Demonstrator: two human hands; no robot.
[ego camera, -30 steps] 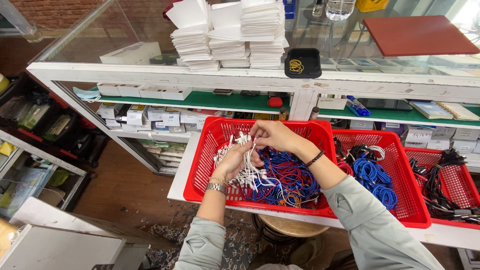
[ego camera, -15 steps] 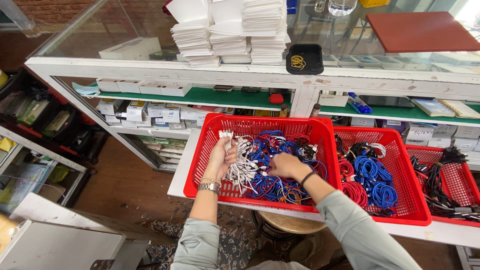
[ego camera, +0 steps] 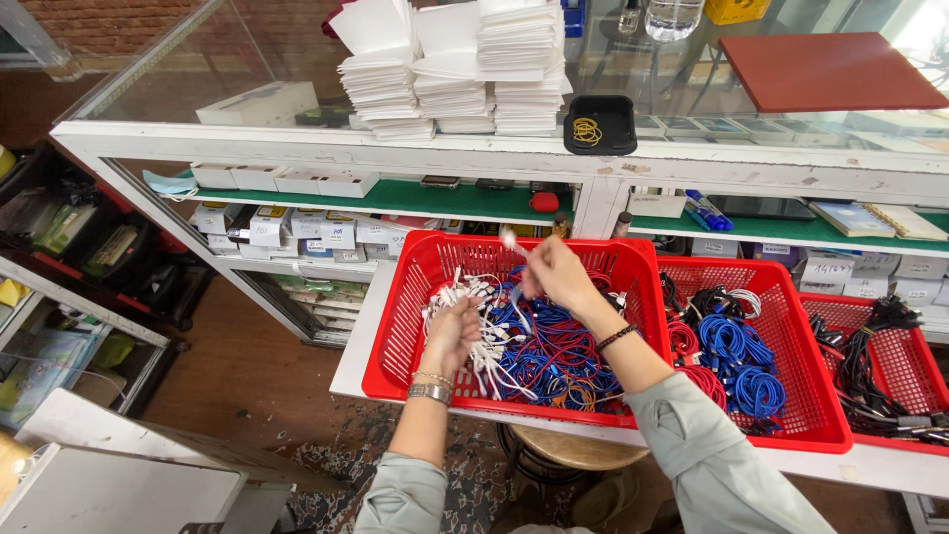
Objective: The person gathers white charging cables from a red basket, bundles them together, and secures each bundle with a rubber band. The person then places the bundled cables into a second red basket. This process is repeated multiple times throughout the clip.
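The left hand (ego camera: 450,336) is closed around a bunch of white cables (ego camera: 465,307), thin, smooth cords whose plugs fan out above the fist and whose loose ends trail down near the wrist. The right hand (ego camera: 556,275) pinches a single white cable (ego camera: 514,244) between thumb and fingertips, lifting its plug end up over the far side of the basket. Both hands hover over a red plastic basket (ego camera: 400,326) with lattice walls, standing on the near edge of a white counter (ego camera: 356,356). Inside it lies a tangled heap of blue and red cables (ego camera: 554,356), glossy and looped, with a few orange strands near the front. A metal watch band and a thin bracelet circle the left wrist; a dark band sits on the right. To the right, a second red basket (ego camera: 791,396) holds coiled blue and red cords, and a third (ego camera: 905,366) holds black ones. On the far glass top stand stacks of white paper sleeves (ego camera: 455,59) and a small black tray (ego camera: 599,124).
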